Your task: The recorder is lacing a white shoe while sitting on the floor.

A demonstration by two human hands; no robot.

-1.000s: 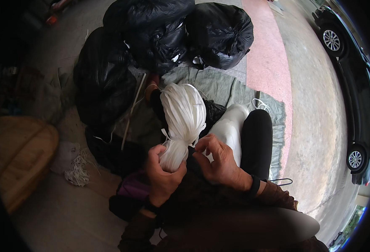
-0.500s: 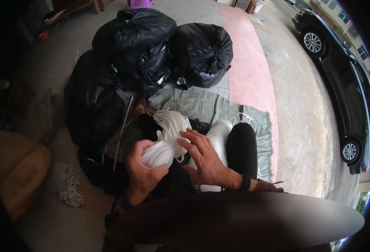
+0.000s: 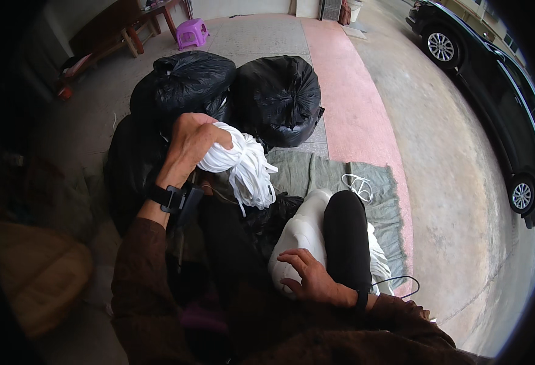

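Note:
Ahead of me, my left hand (image 3: 194, 143) is stretched out, its fingers closed round the top of a bundle of white flat cord (image 3: 250, 176). The loops of the bundle hang down on its right, over a dark leg and crumpled black plastic. Low in the view, my right hand (image 3: 316, 281) holds nothing; its fingers are apart and curve beside a smooth white cone-shaped thing (image 3: 304, 228). That white thing rests against my dark-clad right leg (image 3: 346, 237). More white cord (image 3: 379, 258) lies to the right of this leg.
Full black plastic bags (image 3: 279, 100) stand beyond my hands. A grey-green cloth (image 3: 304, 167) covers the floor ahead, with a loose white cord loop (image 3: 358, 187) on it. Farther off are a purple stool (image 3: 193, 33) and a parked black car (image 3: 486, 97).
My left hand has moved forward and up, carrying white cord to the bundle ahead. My right hand has drawn back, lower and to the right. The view has tilted upward.

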